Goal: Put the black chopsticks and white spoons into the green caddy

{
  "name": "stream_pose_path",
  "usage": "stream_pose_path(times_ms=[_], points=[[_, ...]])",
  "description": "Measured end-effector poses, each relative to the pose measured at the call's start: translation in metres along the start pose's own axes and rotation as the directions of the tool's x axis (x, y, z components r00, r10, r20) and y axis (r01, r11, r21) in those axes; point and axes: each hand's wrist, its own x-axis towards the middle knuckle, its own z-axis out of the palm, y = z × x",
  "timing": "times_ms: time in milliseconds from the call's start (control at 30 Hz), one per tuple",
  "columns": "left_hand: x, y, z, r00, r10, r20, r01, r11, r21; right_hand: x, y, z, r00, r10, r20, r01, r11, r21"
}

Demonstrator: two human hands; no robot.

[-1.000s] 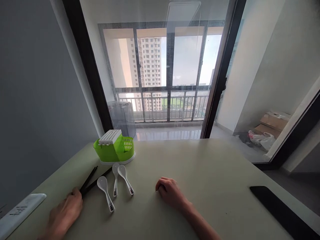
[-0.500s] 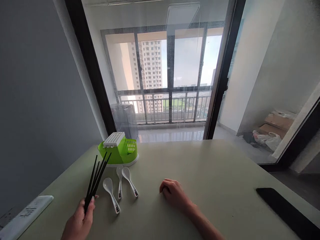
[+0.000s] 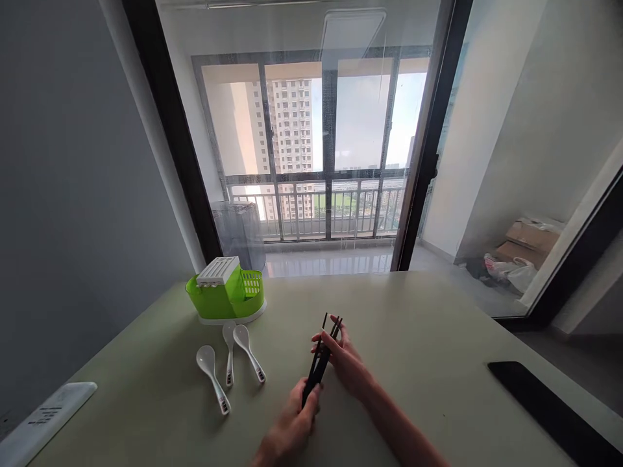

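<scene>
A bundle of several black chopsticks (image 3: 318, 370) is gripped near its lower end by my left hand (image 3: 298, 410), in front of me at the middle of the table. Around the bundle's upper part is my right hand (image 3: 343, 359), its thumb and fingers against the chopsticks. The tips stick out above it, slightly fanned. To the left lie three white spoons with patterned handle ends: one spoon (image 3: 213, 377) apart, another spoon (image 3: 229, 353) and a third spoon (image 3: 249, 352) close together. Behind them stands a green utensil holder (image 3: 224, 295) with a white slotted top and base.
The pale table (image 3: 389, 311) reaches to a glass sliding door. A white flat object (image 3: 51, 418) with dark print lies at the left edge. At the right is a long black flat object (image 3: 549, 408). Beyond the glass sit cardboard boxes (image 3: 528, 243) and plastic bags.
My left hand has carried the chopsticks from beside the spoons rightward to the table's middle. My right hand, earlier resting curled on the table, now closes on their upper part.
</scene>
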Motion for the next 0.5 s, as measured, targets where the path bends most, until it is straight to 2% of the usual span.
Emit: stream_pose_path(times_ms=[100, 200, 367, 500], points=[[-0.008, 0.0, 0.008, 0.987, 0.142, -0.074, -0.121, 0.963, 0.241, 0.002, -0.001, -0.004, 0.996, -0.047, -0.076, 0.047, 0.999, -0.002], [-0.017, 0.002, 0.016, 0.974, 0.208, -0.09, -0.163, 0.92, 0.357, 0.003, -0.001, -0.006, 0.995, -0.06, -0.083, 0.062, 0.998, 0.022], [-0.018, -0.012, 0.038, 0.942, 0.294, -0.165, -0.172, 0.841, 0.512, 0.007, -0.004, -0.011, 0.987, -0.09, -0.131, 0.094, 0.995, 0.022], [-0.011, -0.03, 0.055, 0.922, 0.311, -0.233, -0.083, 0.744, 0.663, 0.012, -0.005, -0.017, 0.982, -0.114, -0.148, 0.112, 0.993, -0.025]])
